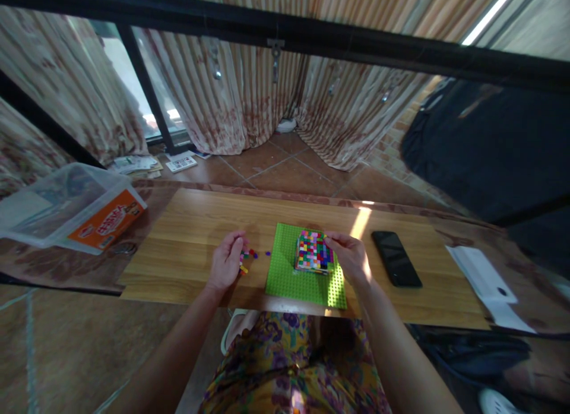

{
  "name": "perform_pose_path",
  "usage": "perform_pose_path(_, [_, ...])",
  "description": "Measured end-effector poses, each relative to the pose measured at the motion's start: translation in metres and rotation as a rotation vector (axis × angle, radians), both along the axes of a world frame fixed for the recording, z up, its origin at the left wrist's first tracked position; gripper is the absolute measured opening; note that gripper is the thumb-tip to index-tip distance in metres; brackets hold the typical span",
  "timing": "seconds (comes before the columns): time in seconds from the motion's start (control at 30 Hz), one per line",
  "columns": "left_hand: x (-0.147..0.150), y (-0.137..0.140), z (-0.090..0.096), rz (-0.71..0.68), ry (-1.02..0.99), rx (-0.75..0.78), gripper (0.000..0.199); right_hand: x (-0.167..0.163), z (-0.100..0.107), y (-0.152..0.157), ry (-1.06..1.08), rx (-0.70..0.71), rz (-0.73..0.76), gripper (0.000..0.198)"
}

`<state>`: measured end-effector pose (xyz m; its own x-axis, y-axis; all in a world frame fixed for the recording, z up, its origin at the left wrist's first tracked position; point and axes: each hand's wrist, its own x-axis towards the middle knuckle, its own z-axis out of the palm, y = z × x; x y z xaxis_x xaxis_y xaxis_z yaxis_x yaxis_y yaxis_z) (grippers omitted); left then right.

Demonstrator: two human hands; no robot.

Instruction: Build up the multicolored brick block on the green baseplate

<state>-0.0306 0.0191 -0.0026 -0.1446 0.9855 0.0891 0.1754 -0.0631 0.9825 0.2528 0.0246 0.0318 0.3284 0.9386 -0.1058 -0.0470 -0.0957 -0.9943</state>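
A green studded baseplate (285, 283) lies on the wooden table, and a squarish block of many-coloured toy building bricks (312, 250) stands on it. At the block's upper right corner, my right hand (351, 259) is closed in a pinch; whatever is between thumb and forefinger is too small to make out. Left of the baseplate, my left hand (226, 261) rests by the table surface with fingers curled and thumb against them, its contents hidden. Loose small bricks (243, 269) in yellow, pink and red lie beside its fingers. A single purple brick (268, 253) sits near the baseplate's left edge.
A black phone (396, 258) lies right of the baseplate on the wooden tabletop (187, 224). Farther right is a white box-like piece (485, 274). A clear plastic bin (75, 191) with an orange label stands at left. A dark metal bar (312, 31) crosses ahead, before striped curtains.
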Motion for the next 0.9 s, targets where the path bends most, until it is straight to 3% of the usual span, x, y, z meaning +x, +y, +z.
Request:
perform_pose_path(0.27, [0.002,-0.002,0.003,0.012,0.023,0.010,0.030,0.002,0.000,-0.003,-0.035,0.013,0.064,0.038])
perform_pose_path(0.43, [0.003,-0.002,0.002,0.013,0.043,0.028,0.028,-0.009,0.014,-0.014,-0.380,0.184,-0.095,0.032])
perform_pose_path(0.5, [0.003,-0.002,0.002,0.014,0.044,0.024,0.028,-0.022,0.026,-0.019,-0.550,0.296,-0.067,0.025])
perform_pose_path(0.57, [0.003,-0.002,0.002,0.011,0.028,0.012,0.028,-0.041,0.037,-0.022,-0.708,0.357,0.092,0.021])
perform_pose_path(0.73, [0.002,-0.002,0.002,0.008,0.013,0.020,0.029,-0.093,0.039,-0.020,-1.219,0.294,0.546,0.017])
perform_pose_path(0.9, [0.001,-0.002,0.000,0.002,0.013,0.017,0.030,-0.124,0.027,-0.015,-1.504,0.175,0.678,0.018])
